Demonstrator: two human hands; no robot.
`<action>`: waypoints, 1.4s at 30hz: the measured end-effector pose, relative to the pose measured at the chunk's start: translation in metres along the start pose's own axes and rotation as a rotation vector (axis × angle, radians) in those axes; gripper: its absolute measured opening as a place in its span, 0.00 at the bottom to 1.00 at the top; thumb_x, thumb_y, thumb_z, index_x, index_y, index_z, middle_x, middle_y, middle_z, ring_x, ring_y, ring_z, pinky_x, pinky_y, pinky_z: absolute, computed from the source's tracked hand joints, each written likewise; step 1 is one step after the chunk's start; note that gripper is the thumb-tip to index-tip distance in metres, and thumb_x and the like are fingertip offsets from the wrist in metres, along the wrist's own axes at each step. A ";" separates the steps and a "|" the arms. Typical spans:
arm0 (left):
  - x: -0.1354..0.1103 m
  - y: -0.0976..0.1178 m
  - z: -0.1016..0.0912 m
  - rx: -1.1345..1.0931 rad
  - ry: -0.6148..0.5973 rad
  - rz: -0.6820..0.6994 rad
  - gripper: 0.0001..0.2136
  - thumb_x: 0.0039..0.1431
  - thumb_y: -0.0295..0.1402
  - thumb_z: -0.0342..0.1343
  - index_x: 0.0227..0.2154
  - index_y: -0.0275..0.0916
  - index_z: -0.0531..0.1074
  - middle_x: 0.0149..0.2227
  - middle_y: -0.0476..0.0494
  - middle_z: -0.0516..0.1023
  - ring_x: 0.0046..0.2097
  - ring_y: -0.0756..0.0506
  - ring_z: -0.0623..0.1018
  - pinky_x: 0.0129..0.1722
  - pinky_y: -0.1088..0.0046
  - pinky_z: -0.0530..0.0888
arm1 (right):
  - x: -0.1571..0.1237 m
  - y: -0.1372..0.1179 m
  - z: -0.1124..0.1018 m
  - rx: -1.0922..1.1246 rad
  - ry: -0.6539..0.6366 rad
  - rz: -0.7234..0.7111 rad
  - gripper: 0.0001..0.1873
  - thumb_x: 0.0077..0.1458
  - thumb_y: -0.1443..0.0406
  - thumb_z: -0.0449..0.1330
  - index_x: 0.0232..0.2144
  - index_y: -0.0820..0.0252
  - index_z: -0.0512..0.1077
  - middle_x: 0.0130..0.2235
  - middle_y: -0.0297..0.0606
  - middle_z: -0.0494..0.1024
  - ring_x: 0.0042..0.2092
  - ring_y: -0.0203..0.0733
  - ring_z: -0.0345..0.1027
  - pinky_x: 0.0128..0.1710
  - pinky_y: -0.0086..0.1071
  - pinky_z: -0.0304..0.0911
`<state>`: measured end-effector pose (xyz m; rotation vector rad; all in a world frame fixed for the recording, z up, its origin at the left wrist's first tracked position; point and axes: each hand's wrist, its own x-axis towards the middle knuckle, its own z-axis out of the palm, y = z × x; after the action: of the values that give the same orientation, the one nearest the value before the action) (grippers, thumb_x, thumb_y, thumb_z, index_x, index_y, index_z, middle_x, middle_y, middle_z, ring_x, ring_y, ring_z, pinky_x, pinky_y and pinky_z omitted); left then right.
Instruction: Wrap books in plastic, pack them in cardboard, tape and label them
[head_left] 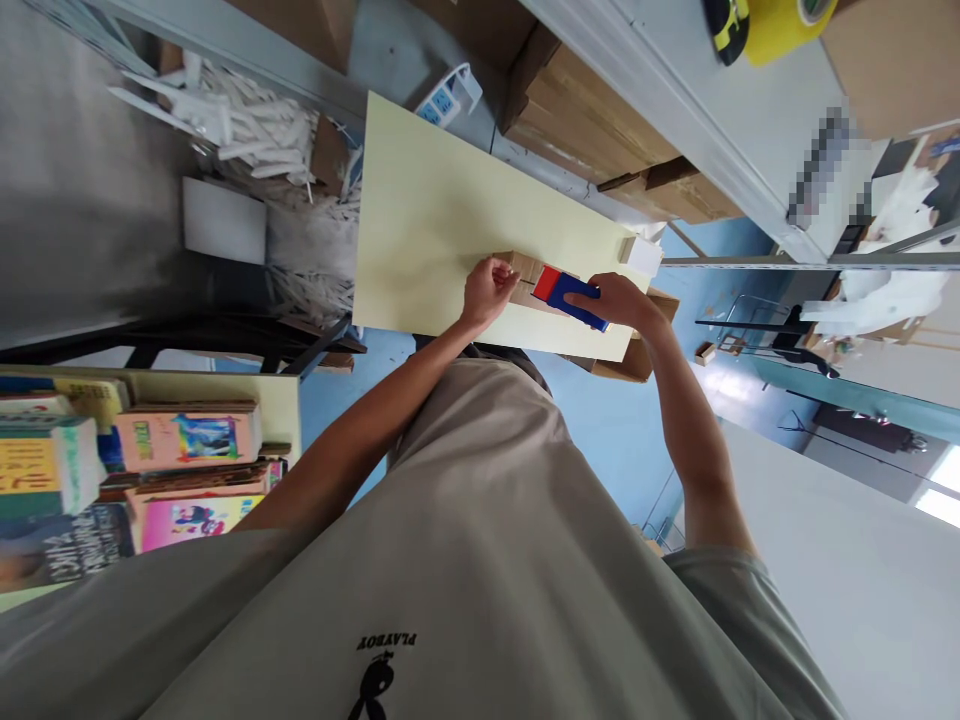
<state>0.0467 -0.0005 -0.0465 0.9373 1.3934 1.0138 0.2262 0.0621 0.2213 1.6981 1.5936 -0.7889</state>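
A small brown cardboard box [528, 268] lies on the pale yellow tabletop [435, 220], close to its near edge. My left hand [487, 292] is at the box's left end, fingertips pinched together; whatever they hold is too small to make out. Gripped in my right hand [616, 300] is a blue block-shaped object with a red end [574, 298]. Its red end points left and lies over the right part of the box, partly hiding it. From this angle I cannot tell whether the two touch.
A small white box [640, 256] sits at the table's right end. Behind the table are a white power strip [448, 97] and large cartons [592, 115]. Yellow tape [784, 28] rests on the upper right shelf. Books [187, 440] are stacked at lower left.
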 end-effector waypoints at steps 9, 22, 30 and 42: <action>0.005 0.001 0.003 0.085 0.049 -0.069 0.09 0.66 0.29 0.76 0.38 0.43 0.81 0.42 0.42 0.91 0.42 0.43 0.89 0.52 0.64 0.85 | 0.024 0.019 -0.004 -0.121 -0.014 -0.090 0.34 0.76 0.38 0.65 0.50 0.64 0.87 0.46 0.55 0.90 0.47 0.59 0.85 0.47 0.42 0.73; -0.003 0.013 0.007 0.455 0.210 -0.066 0.05 0.71 0.33 0.68 0.42 0.43 0.89 0.48 0.39 0.94 0.49 0.37 0.92 0.59 0.58 0.85 | 0.068 0.054 -0.002 0.004 -0.106 -0.328 0.36 0.75 0.34 0.65 0.48 0.64 0.85 0.38 0.52 0.88 0.44 0.55 0.83 0.45 0.41 0.72; -0.018 0.015 0.025 0.600 0.289 -0.081 0.06 0.73 0.31 0.67 0.45 0.42 0.89 0.49 0.36 0.93 0.51 0.37 0.91 0.62 0.58 0.85 | 0.076 0.105 0.015 0.060 -0.151 -0.398 0.34 0.72 0.35 0.68 0.49 0.62 0.85 0.39 0.52 0.89 0.44 0.57 0.84 0.44 0.42 0.72; -0.027 0.019 0.044 0.611 0.302 -0.062 0.06 0.74 0.39 0.67 0.44 0.44 0.85 0.48 0.38 0.92 0.51 0.38 0.91 0.62 0.61 0.86 | 0.057 0.222 0.021 0.177 -0.250 -0.356 0.32 0.70 0.35 0.68 0.48 0.55 0.86 0.33 0.44 0.88 0.39 0.54 0.83 0.42 0.45 0.72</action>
<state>0.0922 -0.0173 -0.0203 1.2009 2.0370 0.7050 0.4515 0.0722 0.1774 1.3795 1.7084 -1.2990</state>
